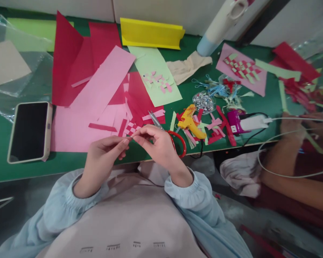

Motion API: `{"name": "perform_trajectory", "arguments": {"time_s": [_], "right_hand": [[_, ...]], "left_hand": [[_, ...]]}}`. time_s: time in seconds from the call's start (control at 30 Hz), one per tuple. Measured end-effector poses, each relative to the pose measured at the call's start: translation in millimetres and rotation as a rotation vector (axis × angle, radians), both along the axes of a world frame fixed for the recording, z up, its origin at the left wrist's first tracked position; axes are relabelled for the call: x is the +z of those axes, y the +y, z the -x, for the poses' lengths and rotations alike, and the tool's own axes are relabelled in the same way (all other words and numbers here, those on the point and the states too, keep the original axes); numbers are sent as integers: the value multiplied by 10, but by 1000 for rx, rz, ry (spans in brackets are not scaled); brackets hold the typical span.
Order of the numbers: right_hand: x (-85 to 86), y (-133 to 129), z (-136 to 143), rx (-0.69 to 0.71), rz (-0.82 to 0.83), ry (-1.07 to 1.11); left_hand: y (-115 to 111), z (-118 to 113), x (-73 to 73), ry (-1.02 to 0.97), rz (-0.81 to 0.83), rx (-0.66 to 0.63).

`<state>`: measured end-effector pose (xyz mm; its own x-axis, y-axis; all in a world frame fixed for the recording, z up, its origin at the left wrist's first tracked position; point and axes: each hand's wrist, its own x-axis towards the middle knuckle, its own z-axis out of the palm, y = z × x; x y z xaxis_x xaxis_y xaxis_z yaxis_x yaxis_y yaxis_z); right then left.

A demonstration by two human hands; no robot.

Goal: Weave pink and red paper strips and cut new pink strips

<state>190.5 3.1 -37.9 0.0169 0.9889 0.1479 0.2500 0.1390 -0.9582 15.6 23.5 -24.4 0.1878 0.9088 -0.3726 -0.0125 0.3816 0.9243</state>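
My left hand (pixel 107 154) and my right hand (pixel 157 145) meet at the table's front edge, fingertips nearly touching. Both are pinched closed; whatever is between them is too small to make out. Just beyond the fingers lies a small pink-and-red woven paper piece (pixel 131 128), partly covered by them. Scissors with red handles (pixel 181 145) lie beside and partly under my right hand, blades pointing away. A dark red paper strip (pixel 102 127) rests on the pink sheet (pixel 67 132) near my left hand.
A phone (pixel 29 132) lies at left. Right of the scissors are a yellow glue gun (pixel 191 123), paper scraps (pixel 215 125), a bag of beads (pixel 204 101) and a purple plug adapter (pixel 234 122) with cables. Another person's arm (pixel 290 150) is at right. A white-blue bottle (pixel 218 28) stands behind.
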Motion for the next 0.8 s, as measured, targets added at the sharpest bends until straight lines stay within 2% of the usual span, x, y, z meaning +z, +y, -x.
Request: {"name": "perform_trajectory", "arguments": {"time_s": [0.07,0.17,0.27,0.37,0.5,0.67,0.8], "right_hand": [[-19,24,8,15,139,151],[-17,49,15,58,277,280],[2,61,23,100,347,358],[11,66,44,93,388,438],[5,67,89,37,381,439],[-38,38,125,-51,316,355],[-88,4,124,-78,185,214]], "left_hand": [[-10,-1,-7,103,-131,13],[-14,-11,7,182,-219,19],[-6,-17,18,208,-240,24],[13,-14,2,148,-182,6],[45,-13,-28,103,-108,18],[87,-18,-17,132,-108,-11],[122,-9,18,223,-137,-53]]}}
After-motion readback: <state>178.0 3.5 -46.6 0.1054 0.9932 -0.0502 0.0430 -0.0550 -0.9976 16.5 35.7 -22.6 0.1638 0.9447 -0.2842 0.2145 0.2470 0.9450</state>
